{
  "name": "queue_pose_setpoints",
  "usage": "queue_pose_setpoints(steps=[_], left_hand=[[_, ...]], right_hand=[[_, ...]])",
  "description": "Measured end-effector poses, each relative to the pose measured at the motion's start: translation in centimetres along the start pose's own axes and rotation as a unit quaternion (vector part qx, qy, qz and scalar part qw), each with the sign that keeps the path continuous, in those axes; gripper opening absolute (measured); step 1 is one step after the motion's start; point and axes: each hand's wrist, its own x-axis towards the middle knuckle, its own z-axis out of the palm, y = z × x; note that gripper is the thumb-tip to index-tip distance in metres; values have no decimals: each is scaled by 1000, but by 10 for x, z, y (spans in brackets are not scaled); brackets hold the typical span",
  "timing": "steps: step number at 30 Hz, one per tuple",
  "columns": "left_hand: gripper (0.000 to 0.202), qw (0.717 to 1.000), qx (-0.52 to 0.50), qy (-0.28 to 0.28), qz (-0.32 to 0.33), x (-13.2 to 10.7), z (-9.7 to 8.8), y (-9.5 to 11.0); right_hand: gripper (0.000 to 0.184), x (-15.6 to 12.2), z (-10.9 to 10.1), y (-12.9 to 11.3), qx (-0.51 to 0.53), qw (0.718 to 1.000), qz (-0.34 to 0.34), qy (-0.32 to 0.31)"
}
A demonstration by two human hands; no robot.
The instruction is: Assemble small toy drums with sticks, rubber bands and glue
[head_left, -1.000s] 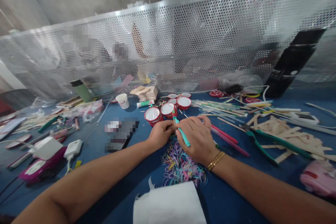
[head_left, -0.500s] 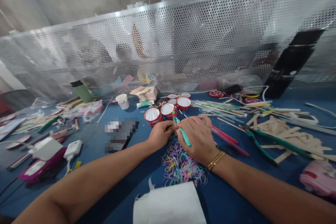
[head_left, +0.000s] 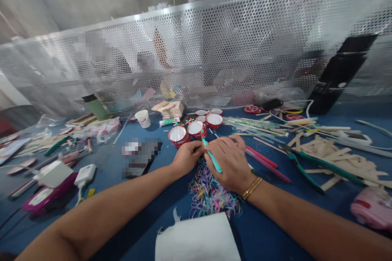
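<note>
Fingers bent, my right hand (head_left: 228, 161) is closed around a slim turquoise stick (head_left: 214, 159) with a red and green tip, which points away from me and slants to the left. My left hand (head_left: 188, 157) meets it fingertip to fingertip. Its thumb and fingers are pinched together, and what they grip is hidden. Below both hands lies a heap of coloured rubber bands (head_left: 212, 193). Just beyond them stand several small red cups with white tops, the closest a red-rimmed cup (head_left: 177, 133).
A white cloth-like sheet (head_left: 196, 238) covers the near edge. Pink tubes (head_left: 269, 165), green-handled pliers (head_left: 306, 173) and wooden sticks (head_left: 343, 155) lie right. A phone (head_left: 143, 157) and paper cup (head_left: 143, 118) are left. A perforated metal screen (head_left: 232, 49) stands behind.
The turquoise stick has shifted slightly between my hands, and more of its length shows in one line. My right hand has moved a little to the left.
</note>
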Motion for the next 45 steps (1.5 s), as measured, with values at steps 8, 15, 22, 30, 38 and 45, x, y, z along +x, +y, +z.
queue_pose_setpoints(steps=[8, 15, 22, 30, 38, 45], left_hand=[[28, 1000, -10, -10, -2, 1, 0, -1], [28, 1000, -4, -11, 2, 1, -1, 2], [28, 1000, -10, -8, 0, 0, -1, 4], [28, 1000, -14, -6, -5, 1, -1, 5], [28, 1000, -1, -2, -1, 1, -1, 1], [25, 1000, -17, -8, -2, 1, -1, 3]], right_hand=[[13, 0, 0, 0, -7, 1000, 13, 0], [11, 1, 0, 0, -6, 1000, 4, -6], [12, 2, -2, 0, -11, 1000, 10, 1], [13, 2, -1, 1, -17, 1000, 14, -3], [12, 2, -1, 0, -5, 1000, -5, -6], [12, 2, -1, 1, -15, 1000, 12, 1]])
